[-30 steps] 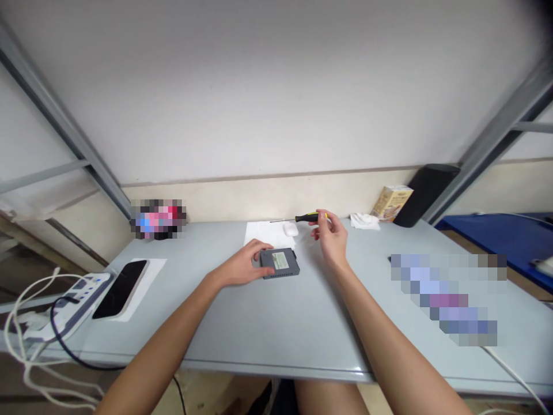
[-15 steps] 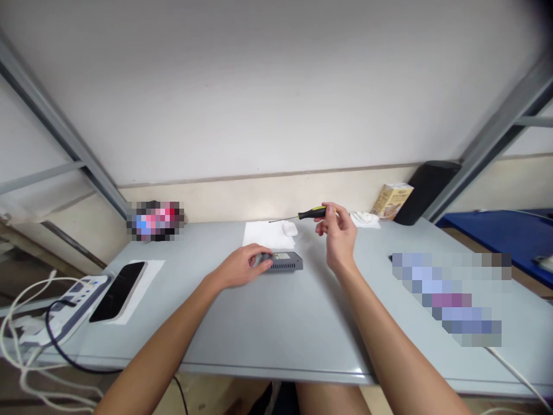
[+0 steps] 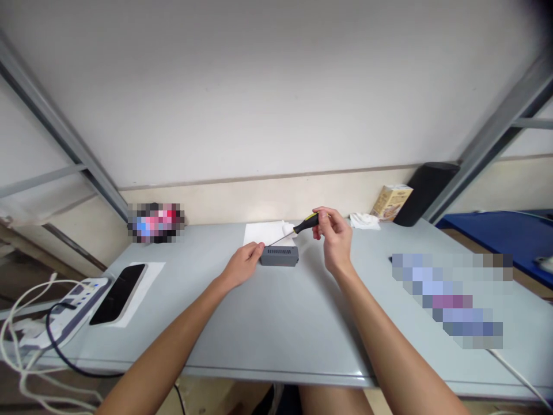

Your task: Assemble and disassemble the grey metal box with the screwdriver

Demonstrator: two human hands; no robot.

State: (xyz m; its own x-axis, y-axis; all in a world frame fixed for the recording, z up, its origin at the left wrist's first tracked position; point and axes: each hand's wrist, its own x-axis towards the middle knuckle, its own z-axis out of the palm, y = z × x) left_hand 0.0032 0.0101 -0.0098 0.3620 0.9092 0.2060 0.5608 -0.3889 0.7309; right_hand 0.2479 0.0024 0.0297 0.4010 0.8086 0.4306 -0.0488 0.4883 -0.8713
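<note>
A dark grey slotted box [image 3: 280, 257], perhaps a power supply, rests on the desk with a row of vent slots towards me. My left hand [image 3: 242, 264] is closed on its left end. In my right hand [image 3: 336, 237] is a screwdriver [image 3: 306, 223] with a black and yellow handle, gripped between thumb and fingers. Its thin shaft slants down to the left, and the tip is at the box's upper left edge, close to my left fingertips. Whether the tip touches a screw is too small to tell.
White paper [image 3: 261, 232] and a small white object [image 3: 288, 230] lie behind the box. To the left are a phone [image 3: 118, 294] and a power strip [image 3: 71, 311] with cables. A yellow carton [image 3: 391, 203], a crumpled tissue [image 3: 364, 221] and a black cylinder [image 3: 425, 193] stand at the back right.
The box has tipped so its slotted side faces me more. My right hand has brought the screwdriver down and left, its tip now at the box. My left hand has shifted its grip.
</note>
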